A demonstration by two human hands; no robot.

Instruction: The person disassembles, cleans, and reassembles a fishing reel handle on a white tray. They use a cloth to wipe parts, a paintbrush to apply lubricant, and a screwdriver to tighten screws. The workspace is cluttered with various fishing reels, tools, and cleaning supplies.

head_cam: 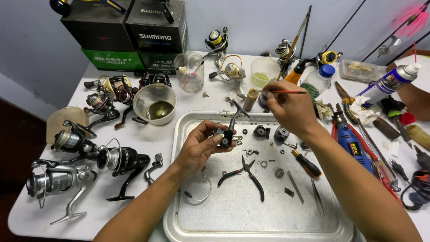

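Two bare forearms are reaching in from the bottom edge, both coming up over the metal tray (188,134) on the white table (148,139). Your left hand (199,148) is turning palm-up with the fingers curling around a dark reel body (227,134), gripping it just above the tray's upper left part; the part's stem is pointing up and to the right, tilted rather than upright. Your right hand (289,110) is hovering higher and to the right, wrist bent, knuckles facing the camera, and it is pinching a thin red-handled brush (286,92) between thumb and fingertips. You are holding the brush nearly level, its tip pointing left toward a small jar (251,99) standing just beyond the tray's far rim; whether the tip is touching the jar cannot be told. Black pliers (244,172) are lying open on the tray just below your left hand, and a screwdriver with an orange and black handle (307,165) is lying beneath your right forearm. Small dark parts are sitting scattered between the two hands. Several spinning reels (118,159) are resting on the table to the left of your left forearm, well apart from the tray's contents.
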